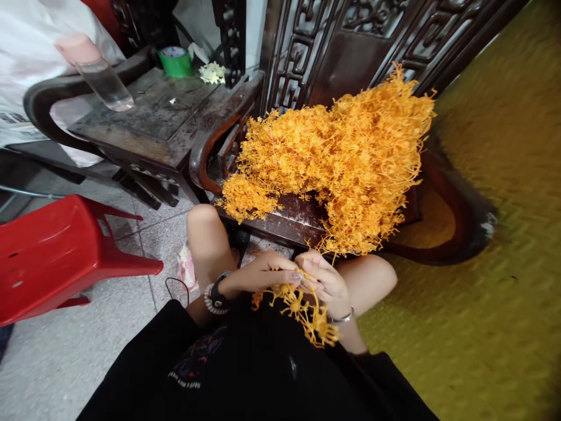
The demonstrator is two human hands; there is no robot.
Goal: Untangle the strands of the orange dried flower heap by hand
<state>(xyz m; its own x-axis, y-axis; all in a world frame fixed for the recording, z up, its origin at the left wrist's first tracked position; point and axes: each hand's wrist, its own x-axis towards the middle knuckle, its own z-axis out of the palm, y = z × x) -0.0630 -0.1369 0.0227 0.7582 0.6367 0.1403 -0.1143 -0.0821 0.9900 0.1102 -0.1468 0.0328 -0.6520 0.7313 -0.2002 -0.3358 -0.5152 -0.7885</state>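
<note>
Over my lap, my left hand (263, 272) and my right hand (325, 282) meet, fingertips pinched together on a sprig of orange artificial flowers (302, 307). Its thin stems and star-shaped tips hang below my fingers. The exact spot they grip is hidden by the fingers. Just beyond my knees, a large heap of the same orange artificial flowers (342, 158) covers most of the seat of a dark carved wooden chair (298, 217). One small clump (248, 199) lies at the heap's left end.
A dark wooden side table (153, 111) at the left carries a bottle with a pink cap (105, 82), a green tape roll (175, 61) and a pale yellow flower clump (212, 73). A red plastic stool (56, 251) stands on the tiled floor, left. A yellowish surface (473, 327) fills the right side.
</note>
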